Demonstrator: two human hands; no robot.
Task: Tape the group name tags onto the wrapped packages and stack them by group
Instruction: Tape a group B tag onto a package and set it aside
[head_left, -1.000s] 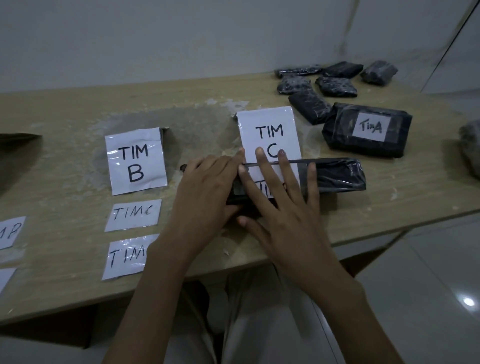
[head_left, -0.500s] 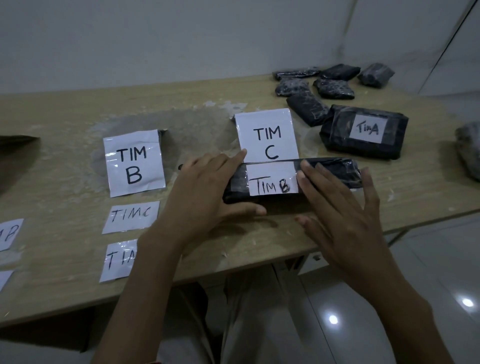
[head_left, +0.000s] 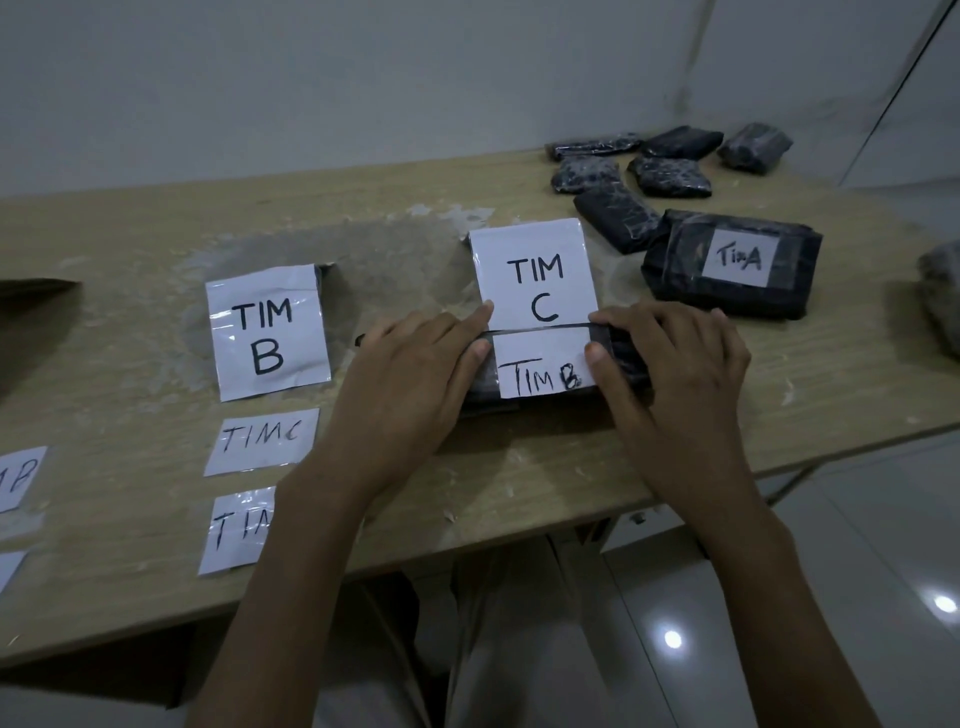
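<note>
From the head view, the left hand and right hand each grip one end of a black package near the front edge of the table; the fingers curl over its top edge and the thumbs press its face on either side of the "TIM B" tag. The package sits just in front of the "TIM C" sheet; the "TIM B" sheet lies well apart to the left. The likeliest slip is setting it down on the nearer, wrong sheet. The tag's edges could also lift if the tape is poorly pressed; I cannot tell how well it is stuck. The glossy wrap may slide in the grip.
</note>
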